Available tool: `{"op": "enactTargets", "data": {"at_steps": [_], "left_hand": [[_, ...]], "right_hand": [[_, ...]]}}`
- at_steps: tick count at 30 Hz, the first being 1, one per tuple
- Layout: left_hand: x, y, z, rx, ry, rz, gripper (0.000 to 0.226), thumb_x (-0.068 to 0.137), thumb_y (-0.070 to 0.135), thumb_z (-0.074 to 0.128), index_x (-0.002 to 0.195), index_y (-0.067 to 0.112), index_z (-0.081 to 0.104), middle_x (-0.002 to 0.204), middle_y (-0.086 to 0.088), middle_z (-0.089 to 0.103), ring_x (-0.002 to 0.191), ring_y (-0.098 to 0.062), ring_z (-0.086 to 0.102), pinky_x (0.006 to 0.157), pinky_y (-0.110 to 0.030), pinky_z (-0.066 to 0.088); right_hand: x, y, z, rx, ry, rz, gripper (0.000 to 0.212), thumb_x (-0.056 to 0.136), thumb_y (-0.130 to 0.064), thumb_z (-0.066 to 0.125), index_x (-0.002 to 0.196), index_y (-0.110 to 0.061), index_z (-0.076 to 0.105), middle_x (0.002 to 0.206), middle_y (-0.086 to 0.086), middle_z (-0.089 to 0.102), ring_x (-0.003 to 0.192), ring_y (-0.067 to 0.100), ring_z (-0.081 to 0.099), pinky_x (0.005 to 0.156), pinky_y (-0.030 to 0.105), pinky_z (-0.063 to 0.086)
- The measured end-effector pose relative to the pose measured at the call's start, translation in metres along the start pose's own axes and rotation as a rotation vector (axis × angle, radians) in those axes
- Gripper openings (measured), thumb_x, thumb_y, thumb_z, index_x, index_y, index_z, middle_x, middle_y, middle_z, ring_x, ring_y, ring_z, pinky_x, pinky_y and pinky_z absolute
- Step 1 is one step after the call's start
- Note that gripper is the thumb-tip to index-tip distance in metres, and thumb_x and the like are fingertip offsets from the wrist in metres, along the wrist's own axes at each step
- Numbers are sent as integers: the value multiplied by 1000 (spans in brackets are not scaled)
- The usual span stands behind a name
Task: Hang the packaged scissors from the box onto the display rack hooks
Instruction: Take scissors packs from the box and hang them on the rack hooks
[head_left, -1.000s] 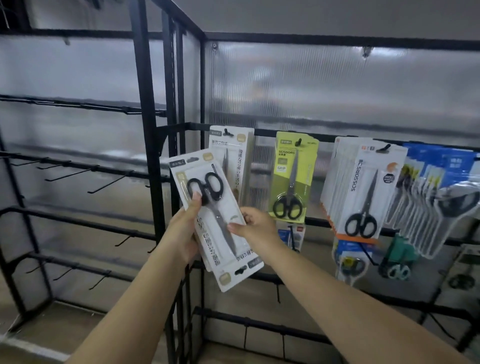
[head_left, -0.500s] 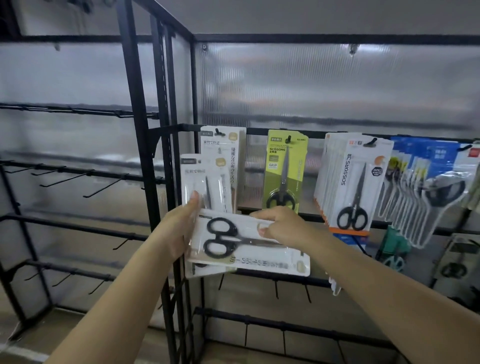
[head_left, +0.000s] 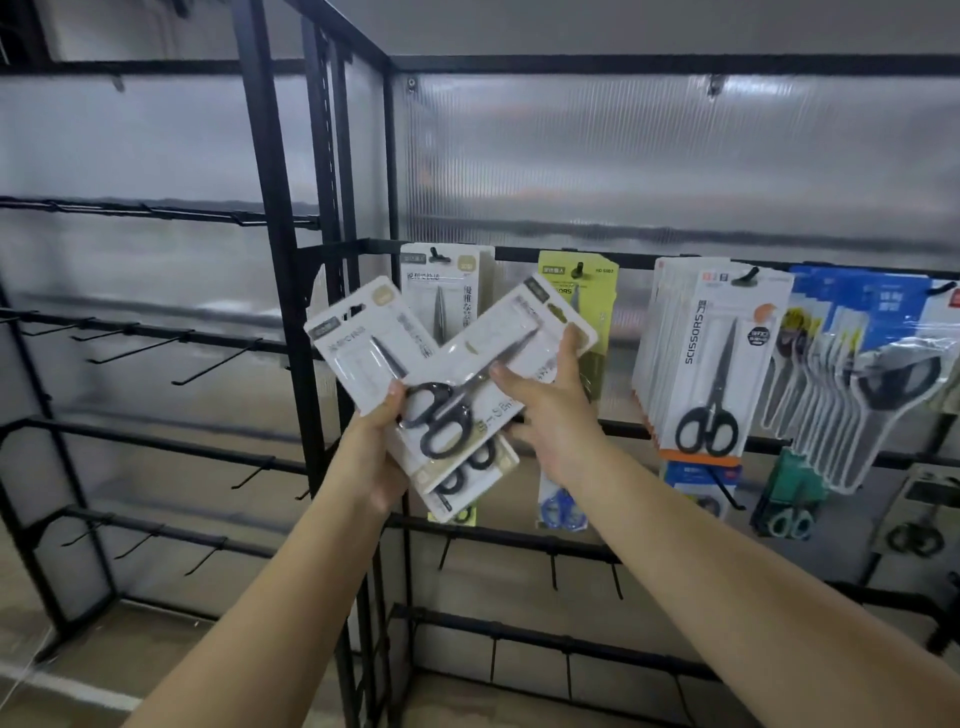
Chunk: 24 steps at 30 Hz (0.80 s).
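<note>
My left hand (head_left: 376, 452) grips the lower ends of a small stack of white scissors packs (head_left: 363, 348) in front of the black display rack (head_left: 280, 291). On top of that stack lies one white pack with black-handled scissors (head_left: 488, 364), tilted with its hang hole up to the right. My right hand (head_left: 550, 410) holds this top pack by its right edge, fingers over the front and thumb behind. Just behind the packs, a matching white pack (head_left: 447, 296) hangs on the top rail's left hook.
A green scissors pack (head_left: 587, 291), a thick row of white and orange packs (head_left: 717, 364) and blue-carded scissors (head_left: 872, 364) hang further right on the same rail. More packs hang on the rail below. Bare hooks (head_left: 208, 364) stick out of the left rack section and the lower rails.
The top pack has turned from lying flat to slanting up to the right, with its hang hole raised. Both hands rose slightly towards the top rail.
</note>
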<state>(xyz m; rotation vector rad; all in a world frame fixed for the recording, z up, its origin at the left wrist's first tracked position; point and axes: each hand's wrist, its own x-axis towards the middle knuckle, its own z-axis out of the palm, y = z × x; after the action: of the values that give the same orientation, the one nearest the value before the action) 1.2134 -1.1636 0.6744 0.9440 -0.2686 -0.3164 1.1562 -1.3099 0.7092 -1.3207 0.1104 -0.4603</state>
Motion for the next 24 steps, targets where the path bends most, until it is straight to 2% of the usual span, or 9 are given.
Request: {"op": "enactTargets", "data": {"at_steps": [5, 7, 9, 11, 13, 17, 20, 22, 24], "left_hand": [[-6, -2, -9, 82, 55, -75, 41, 94, 34, 46, 126, 10, 55, 117, -14, 66, 105, -31, 64, 77, -40, 50], [-5, 2, -17, 63, 182, -69, 32, 95, 22, 48, 124, 8, 56, 112, -16, 67, 98, -31, 66, 76, -39, 51], [-6, 8, -25, 132, 308, -4, 23, 95, 13, 49, 116, 7, 59, 106, -16, 67, 89, -29, 65, 73, -38, 51], [-8, 14, -33, 262, 397, 55, 10, 94, 14, 53, 99, 14, 62, 106, -15, 66, 93, -30, 63, 82, -44, 50], [-12, 23, -38, 363, 429, 102, 6, 91, 17, 58, 88, 20, 61, 103, -11, 67, 99, -31, 61, 95, -50, 45], [-15, 40, -49, 441, 424, 184, 10, 89, 15, 60, 98, 12, 63, 91, -9, 67, 88, -30, 64, 83, -46, 51], [-16, 47, -56, 466, 398, 210, 9, 89, 14, 61, 97, 12, 65, 93, -11, 68, 84, -28, 66, 68, -36, 52], [-17, 48, -58, 472, 406, 213, 7, 89, 14, 61, 94, 11, 63, 91, -10, 67, 77, -24, 66, 59, -30, 50], [-19, 49, -58, 463, 410, 215, 4, 89, 13, 61, 92, 11, 63, 89, -10, 67, 74, -24, 65, 57, -30, 50]], "right_hand": [[12, 5, 2, -125, 124, 16, 101, 79, 22, 52, 147, -41, 11, 144, -2, 39, 113, 18, 51, 91, 38, 49], [12, 5, 4, -207, 122, -14, 97, 82, 24, 46, 147, -40, 13, 144, -5, 38, 88, 4, 54, 74, 27, 54], [12, 2, 9, -298, 102, -52, 97, 82, 23, 44, 146, -43, 13, 149, -8, 31, 69, -6, 49, 71, 29, 53], [15, -2, 16, -396, 51, -105, 98, 82, 23, 43, 145, -46, 13, 152, -8, 25, 70, -5, 51, 71, 32, 54], [20, -9, 26, -490, -29, -165, 98, 82, 23, 39, 144, -48, 13, 153, -8, 23, 75, 4, 55, 58, 26, 48], [36, -32, 47, -598, -120, -222, 98, 80, 22, 38, 143, -50, 13, 155, -6, 17, 62, 4, 50, 40, 12, 37], [56, -47, 59, -637, -90, -217, 91, 83, 17, 39, 145, -44, 15, 154, -1, 22, 63, 6, 49, 43, 15, 41], [64, -52, 62, -665, -65, -166, 83, 85, 14, 38, 147, -38, 18, 149, 2, 28, 72, 12, 50, 61, 25, 52], [67, -53, 63, -687, -60, -81, 80, 87, 12, 36, 148, -36, 17, 151, -1, 22, 88, 17, 54, 82, 34, 55]]}}
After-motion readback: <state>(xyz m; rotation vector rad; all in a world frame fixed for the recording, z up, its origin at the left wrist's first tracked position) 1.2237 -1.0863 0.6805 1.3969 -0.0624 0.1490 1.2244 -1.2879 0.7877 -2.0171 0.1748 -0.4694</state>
